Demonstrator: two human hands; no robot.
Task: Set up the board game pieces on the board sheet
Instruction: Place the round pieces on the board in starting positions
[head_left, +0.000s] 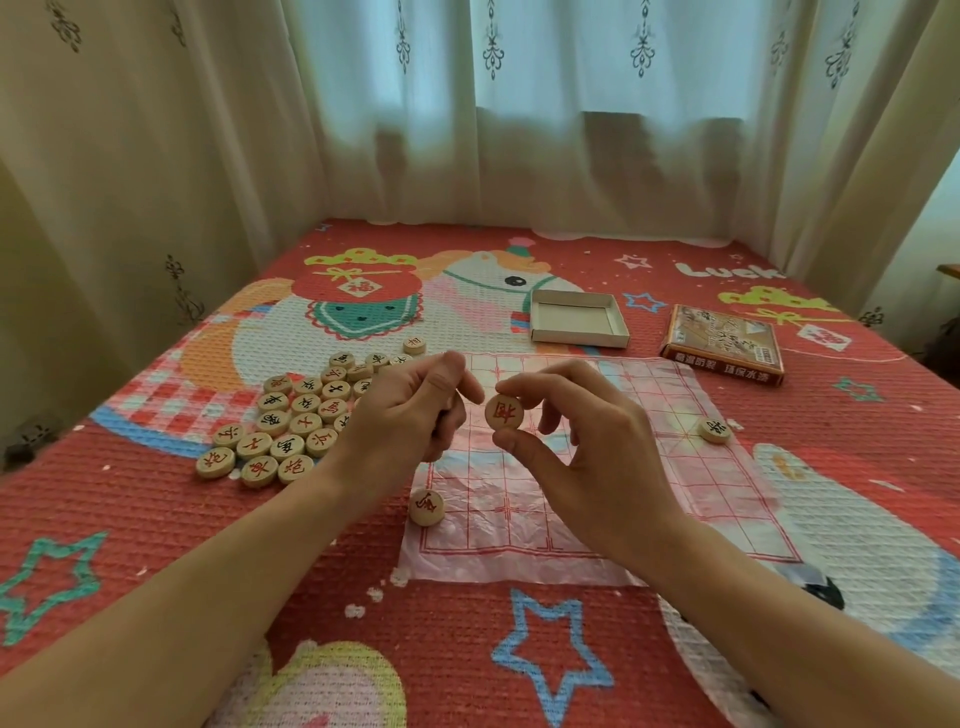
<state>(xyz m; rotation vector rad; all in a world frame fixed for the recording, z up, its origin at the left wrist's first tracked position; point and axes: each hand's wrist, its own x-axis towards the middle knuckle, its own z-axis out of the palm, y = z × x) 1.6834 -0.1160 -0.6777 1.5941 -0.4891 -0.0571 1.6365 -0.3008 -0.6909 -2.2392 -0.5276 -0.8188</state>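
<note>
A thin translucent board sheet (649, 493) with a red grid lies on the red patterned mat. My right hand (587, 457) hovers over it and pinches a round wooden piece with a red character (504, 412) between thumb and fingers, face toward me. My left hand (415, 410) is just left of it, fingers curled, with a sliver of another wooden piece (459, 401) showing inside the curl; its thumb tip nearly reaches the raised piece. One red-marked piece (427, 507) sits at the sheet's near left edge, a dark-marked piece (715, 430) at its right edge.
Several loose wooden pieces (296, 421) lie in a pile on the mat left of the sheet. An open white box tray (618, 335) and the printed box lid (724, 345) rest beyond the sheet. Curtains close off the back and sides.
</note>
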